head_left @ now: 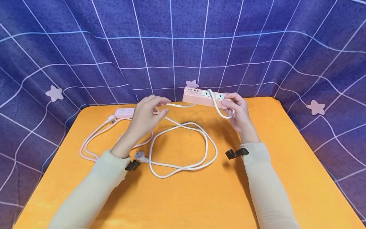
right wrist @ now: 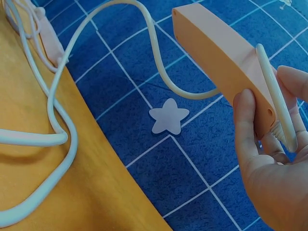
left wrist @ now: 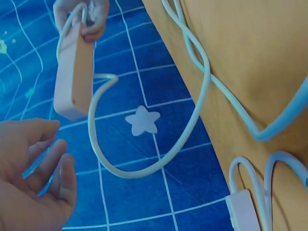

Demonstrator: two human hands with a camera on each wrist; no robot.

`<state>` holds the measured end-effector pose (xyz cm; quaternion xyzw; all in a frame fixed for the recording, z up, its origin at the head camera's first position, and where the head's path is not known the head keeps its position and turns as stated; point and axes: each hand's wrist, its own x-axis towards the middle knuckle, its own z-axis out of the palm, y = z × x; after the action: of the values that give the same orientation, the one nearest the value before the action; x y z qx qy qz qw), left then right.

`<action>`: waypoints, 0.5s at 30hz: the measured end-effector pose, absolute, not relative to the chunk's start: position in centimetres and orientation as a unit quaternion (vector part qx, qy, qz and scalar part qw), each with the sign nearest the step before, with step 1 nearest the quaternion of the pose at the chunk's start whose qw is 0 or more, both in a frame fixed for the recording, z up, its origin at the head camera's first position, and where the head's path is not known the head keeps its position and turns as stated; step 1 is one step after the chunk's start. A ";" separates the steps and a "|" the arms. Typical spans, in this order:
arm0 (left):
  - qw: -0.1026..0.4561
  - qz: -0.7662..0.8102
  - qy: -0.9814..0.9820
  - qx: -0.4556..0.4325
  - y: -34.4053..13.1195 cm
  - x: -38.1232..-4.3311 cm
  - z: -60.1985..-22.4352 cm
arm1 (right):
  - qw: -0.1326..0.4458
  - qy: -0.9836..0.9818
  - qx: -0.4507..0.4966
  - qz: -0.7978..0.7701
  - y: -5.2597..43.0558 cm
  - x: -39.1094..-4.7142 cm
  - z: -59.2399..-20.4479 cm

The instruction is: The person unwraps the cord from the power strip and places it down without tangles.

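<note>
My right hand [head_left: 241, 114] grips one end of a pink power strip [head_left: 197, 98], raised above the back of the table. USB ports and sockets show on its upper side. Its white cord [right wrist: 276, 96] leaves the gripped end, bends over the strip and passes behind it. My left hand [head_left: 147, 111] hovers to the left with fingers loosely bent and nothing between them. In the left wrist view that hand [left wrist: 36, 173] is just short of the strip's free end [left wrist: 72, 108]. The rest of the cord lies in loose loops [head_left: 206, 143] on the table, its plug [head_left: 140, 156] beside my left wrist.
A second pink power strip [head_left: 123, 112] lies at the table's back left, partly behind my left hand, with a white plug [head_left: 112, 118] and cord [head_left: 85, 143] beside it. An orange cloth covers the table [head_left: 186, 200]. A blue gridded curtain [head_left: 186, 51] with stars hangs behind.
</note>
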<state>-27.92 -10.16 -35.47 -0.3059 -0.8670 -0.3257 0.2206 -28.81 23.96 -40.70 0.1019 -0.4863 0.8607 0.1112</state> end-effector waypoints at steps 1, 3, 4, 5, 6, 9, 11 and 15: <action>0.221 -0.320 -0.869 -0.305 -10.2 -28.1 -35.5 | 0.110 -0.486 0.101 0.861 24.0 -28.8 -40.7; 0.220 -0.309 -0.873 -0.305 -10.3 -28.5 -35.5 | 0.109 -0.490 0.100 0.859 24.0 -28.7 -40.7; 0.219 -0.303 -0.875 -0.306 -10.3 -28.7 -35.6 | 0.107 -0.489 0.101 0.860 24.0 -28.7 -40.7; 0.219 -0.298 -0.877 -0.307 -10.3 -28.8 -35.7 | 0.105 -0.490 0.102 0.859 24.0 -28.7 -40.7; 0.218 -0.294 -0.878 -0.308 -10.3 -29.0 -35.7 | 0.105 -0.491 0.103 0.859 24.0 -28.7 -40.7; 0.215 -0.286 -0.881 -0.309 -10.2 -29.3 -35.9 | 0.101 -0.491 0.107 0.859 24.0 -28.7 -40.6; 0.209 -0.283 -0.885 -0.306 -10.1 -29.5 -36.1 | 0.100 -0.493 0.105 0.858 24.0 -28.7 -40.5; 0.197 -0.273 -0.894 -0.295 -9.9 -29.8 -36.3 | 0.099 -0.497 0.103 0.856 23.9 -28.6 -40.4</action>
<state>-29.79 -9.92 -36.34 -0.2950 -0.8943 -0.2730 0.1967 -28.63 23.92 -40.44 0.1030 -0.4969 0.8559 0.0993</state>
